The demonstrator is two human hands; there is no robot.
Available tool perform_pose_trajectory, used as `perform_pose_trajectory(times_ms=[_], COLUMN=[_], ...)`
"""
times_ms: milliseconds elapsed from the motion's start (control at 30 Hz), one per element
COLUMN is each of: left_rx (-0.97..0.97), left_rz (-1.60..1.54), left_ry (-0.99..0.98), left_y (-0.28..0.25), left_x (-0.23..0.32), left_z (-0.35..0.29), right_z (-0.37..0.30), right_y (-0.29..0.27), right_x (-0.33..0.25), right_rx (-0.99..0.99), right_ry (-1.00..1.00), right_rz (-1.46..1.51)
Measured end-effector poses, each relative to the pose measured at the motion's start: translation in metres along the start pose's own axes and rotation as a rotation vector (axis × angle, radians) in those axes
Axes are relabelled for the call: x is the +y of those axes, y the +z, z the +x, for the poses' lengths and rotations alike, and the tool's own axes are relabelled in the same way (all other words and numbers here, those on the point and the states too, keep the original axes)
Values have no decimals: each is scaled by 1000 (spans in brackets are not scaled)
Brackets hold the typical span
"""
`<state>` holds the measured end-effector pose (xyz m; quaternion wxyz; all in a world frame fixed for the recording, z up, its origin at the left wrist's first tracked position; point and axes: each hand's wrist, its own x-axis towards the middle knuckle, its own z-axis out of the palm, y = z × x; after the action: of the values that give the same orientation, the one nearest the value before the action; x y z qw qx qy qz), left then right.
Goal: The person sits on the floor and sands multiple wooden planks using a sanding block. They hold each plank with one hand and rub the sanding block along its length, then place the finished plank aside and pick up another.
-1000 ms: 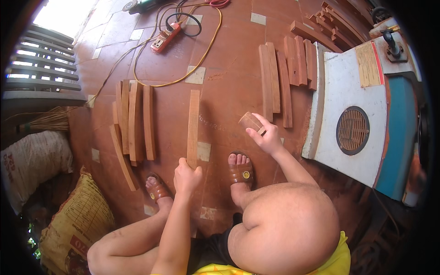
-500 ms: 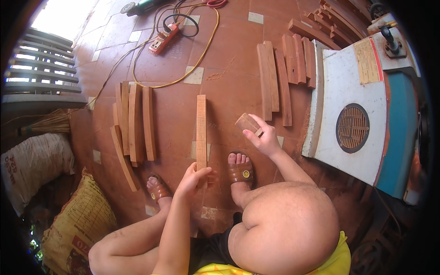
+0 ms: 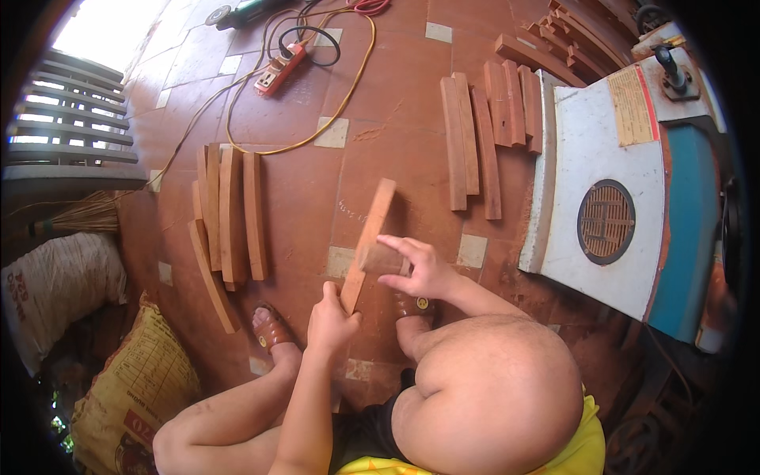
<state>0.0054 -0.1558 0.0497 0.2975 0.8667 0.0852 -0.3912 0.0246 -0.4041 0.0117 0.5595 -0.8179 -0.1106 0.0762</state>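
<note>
My left hand [image 3: 331, 318] is closed around the lower end of a reddish wooden strip [image 3: 377, 215], which tilts up and to the right in front of me. In my right hand [image 3: 426, 273] is a small brown block [image 3: 385, 260], gripped between thumb and fingers. The block's left end meets the right side of the strip around mid-length, seemingly touching it. My right foot is partly hidden behind that hand.
Several wooden strips [image 3: 230, 210] lie on the tiles at left, more [image 3: 456, 142] at right. A white and teal machine [image 3: 574, 166] stands on the right. Sacks [image 3: 138, 380] fill the lower left. A red power strip [image 3: 280, 70] with cables [image 3: 360, 83] lies ahead.
The strip has gone from upright to tilted right, its top dropping slightly. My right hand has brought the block left and down against the strip.
</note>
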Motion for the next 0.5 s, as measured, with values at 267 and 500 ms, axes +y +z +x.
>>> perform_pose_trajectory(times_ms=[267,500], left_rx=[-59,-63], left_rz=[129,27], left_ry=[-103,-103], left_y=[27,35], left_x=[-3,9], left_z=[-3,-8], right_z=[-7,31], right_y=[25,-6], right_x=[34,83], right_rx=[-9,262], right_ry=[-91,-34], right_rz=[-245,-373])
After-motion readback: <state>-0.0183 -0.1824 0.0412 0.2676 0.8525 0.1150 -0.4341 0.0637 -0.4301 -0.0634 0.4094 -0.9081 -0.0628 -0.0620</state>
